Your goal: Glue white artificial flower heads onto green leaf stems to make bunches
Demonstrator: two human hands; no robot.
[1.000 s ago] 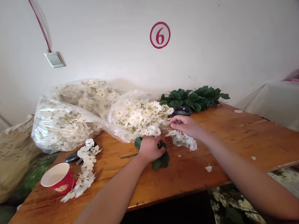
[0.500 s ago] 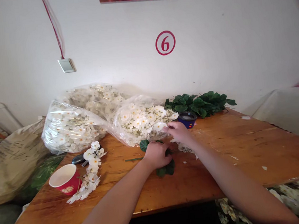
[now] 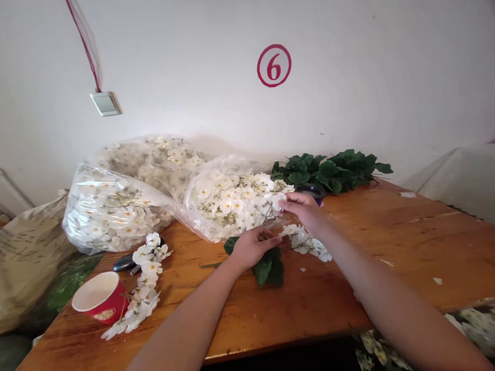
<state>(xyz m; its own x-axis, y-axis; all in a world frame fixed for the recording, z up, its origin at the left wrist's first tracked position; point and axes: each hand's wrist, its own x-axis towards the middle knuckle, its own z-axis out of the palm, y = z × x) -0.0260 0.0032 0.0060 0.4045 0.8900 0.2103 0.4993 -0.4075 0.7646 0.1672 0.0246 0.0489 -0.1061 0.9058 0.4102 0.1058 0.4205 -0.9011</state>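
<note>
My left hand is closed around a green leaf sprig low over the table. The sprig's bare stem pokes out to the left, and its middle is hidden under my fingers. Up at the open mouth of a clear plastic bag of white artificial flowers, my right hand pinches a white blossom between thumb and fingers. Below my right wrist a spray of white flowers lies on the wood, close to my left fingertips.
A second bag of white flowers sits at the left. Near it stand a red paper cup, a loose flower spray and a dark, rounded object. Green leaf bunches lie behind a small dark blue pot. Scraps dot the table.
My left hand has loosened and shifted slightly up, showing more of the leaves. My right hand has moved a little up and right, and the flower spray beneath it shows more fully.
</note>
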